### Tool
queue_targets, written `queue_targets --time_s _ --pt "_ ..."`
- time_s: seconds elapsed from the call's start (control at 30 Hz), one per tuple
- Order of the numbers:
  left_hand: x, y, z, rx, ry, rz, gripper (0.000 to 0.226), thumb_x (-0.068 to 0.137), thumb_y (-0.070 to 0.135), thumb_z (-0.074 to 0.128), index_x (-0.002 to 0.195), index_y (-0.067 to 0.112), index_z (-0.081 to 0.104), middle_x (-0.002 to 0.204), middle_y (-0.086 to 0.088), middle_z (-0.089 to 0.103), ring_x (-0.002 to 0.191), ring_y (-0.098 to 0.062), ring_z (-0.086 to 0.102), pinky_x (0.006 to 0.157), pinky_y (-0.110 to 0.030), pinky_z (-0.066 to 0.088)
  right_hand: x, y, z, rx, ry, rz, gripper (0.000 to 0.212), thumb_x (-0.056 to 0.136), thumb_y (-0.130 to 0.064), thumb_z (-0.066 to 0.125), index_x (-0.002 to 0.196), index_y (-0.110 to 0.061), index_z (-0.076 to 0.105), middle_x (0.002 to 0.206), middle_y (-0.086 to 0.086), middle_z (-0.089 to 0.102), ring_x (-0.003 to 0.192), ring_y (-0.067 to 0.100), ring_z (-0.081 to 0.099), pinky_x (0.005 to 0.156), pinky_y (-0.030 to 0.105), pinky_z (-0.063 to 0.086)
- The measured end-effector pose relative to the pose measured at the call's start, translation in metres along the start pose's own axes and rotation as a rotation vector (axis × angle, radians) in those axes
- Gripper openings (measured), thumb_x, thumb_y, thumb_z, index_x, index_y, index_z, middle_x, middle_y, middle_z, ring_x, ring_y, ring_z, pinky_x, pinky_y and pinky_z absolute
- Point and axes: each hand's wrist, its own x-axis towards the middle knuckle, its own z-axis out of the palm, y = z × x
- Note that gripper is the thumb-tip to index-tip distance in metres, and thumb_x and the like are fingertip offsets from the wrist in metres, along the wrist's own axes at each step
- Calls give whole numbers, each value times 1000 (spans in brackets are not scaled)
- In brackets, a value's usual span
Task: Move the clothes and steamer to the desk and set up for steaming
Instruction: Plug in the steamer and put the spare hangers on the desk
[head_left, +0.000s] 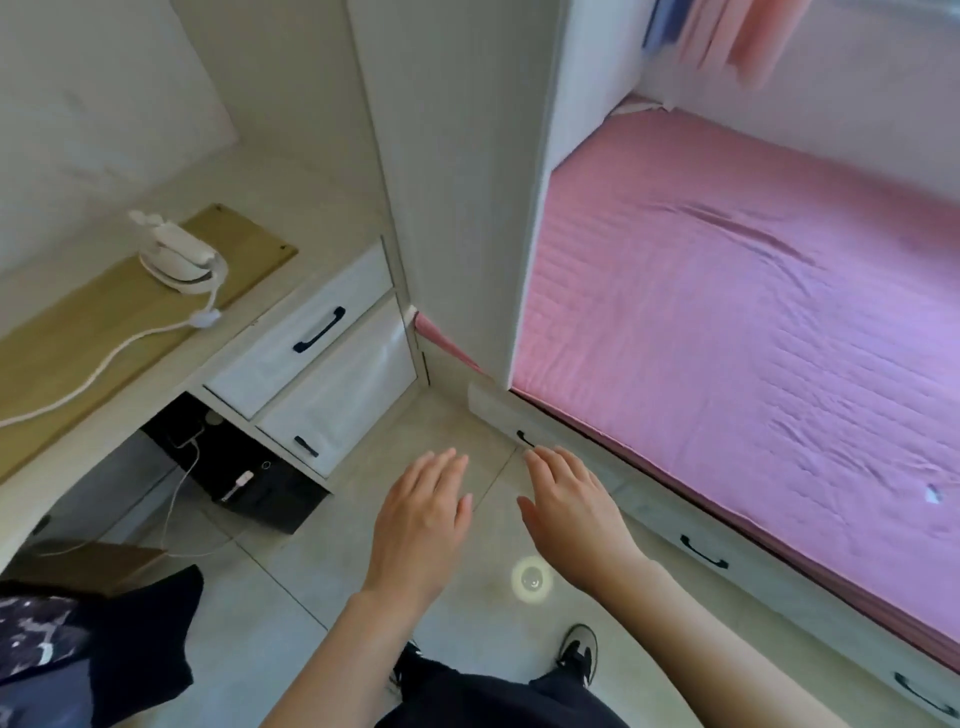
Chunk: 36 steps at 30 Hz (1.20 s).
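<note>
Both hands are out in front, palms down over the tiled floor (291, 587). The left hand (421, 514) has its fingers straight and together, grasping nothing. The right hand (569, 512) is just beside it, equally flat and empty, its fingertips near the drawer front under the bed (753, 322).

The steamer (179, 257) sits well apart from both hands, up to the left on the wooden desk (78, 332). It's white, and its cord (119, 348) trails across the desktop toward the left edge of the view. White drawers (317, 332) stand between the desk and the hands.

Clothes: pink and blue garments (727, 36) hang blurred at top right, above the pink sheet. A dark patterned fabric (104, 639) lies at lower left, possibly clothing draped over a chair, though that's hard to tell from here. Neither hand touches either.
</note>
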Motion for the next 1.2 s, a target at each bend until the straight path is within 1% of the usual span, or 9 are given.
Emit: queue_targets --time_s 0.2,0.3,0.37,0.5,0.7,0.9,0.97,1.13,1.2 --pt "33 106 43 -65 4 -8 45 97 25 49 140 13 47 145 -2 46 137 -19 36 113 -30 28 -32 97 -23 -9 3 41 54 96 -33 46 143 -8 35 145 7 42 139 26 30 115 35 24" --pt "45 148 60 -57 -21 13 45 98 27 47 142 16 45 147 1 44 139 -16 32 113 -29 28 -42 136 -31 -14 -8 52 55 97 -32 45 144 -7 32 147 8 39 139 27 28 116 35 22" --pt "52 169 68 -48 -37 31 46 98 27 46 142 17 44 148 2 42 140 -15 31 112 -29 29 -47 157 -37 -10 -3 66 54 97 -30 45 143 -6 33 146 9 40 138 28 30 115 36 24" --pt "71 199 74 -34 -34 55 44 96 26 51 138 14 49 144 -1 48 137 -18 37 108 -33 37 -45 191 -48 2 7 91 51 96 -29 47 140 -6 37 141 10 45 134 30 36 111 37 30" --pt "110 209 74 -14 3 84 42 92 22 57 133 11 55 137 -4 55 133 -22 43 106 -36 40 -14 221 -58 -6 10 104 48 97 -30 42 139 -8 36 140 8 44 135 27 33 112 34 26" --pt "179 201 65 -5 46 92 40 91 19 58 130 9 56 133 -6 57 130 -24 46 106 -36 39 51 237 -75 -8 29 103 49 97 -28 44 139 -6 37 139 10 46 132 30 36 108 37 33" --pt "203 196 59 3 55 98 39 90 17 59 128 8 57 131 -7 58 127 -25 48 105 -36 39 76 240 -83 -14 20 95 51 96 -29 46 140 -6 36 140 10 44 133 31 35 109 37 33" --pt "257 181 43 25 48 110 42 93 18 54 134 9 50 138 -7 52 131 -23 42 112 -35 31 134 243 -101 -22 45 85 51 96 -30 46 140 -7 36 141 9 44 134 30 34 108 37 31" --pt "278 176 39 38 56 108 43 94 18 53 136 10 48 139 -7 51 132 -22 40 113 -33 29 154 244 -107 -29 57 73 50 97 -31 46 140 -7 36 141 8 44 134 30 34 108 36 31"
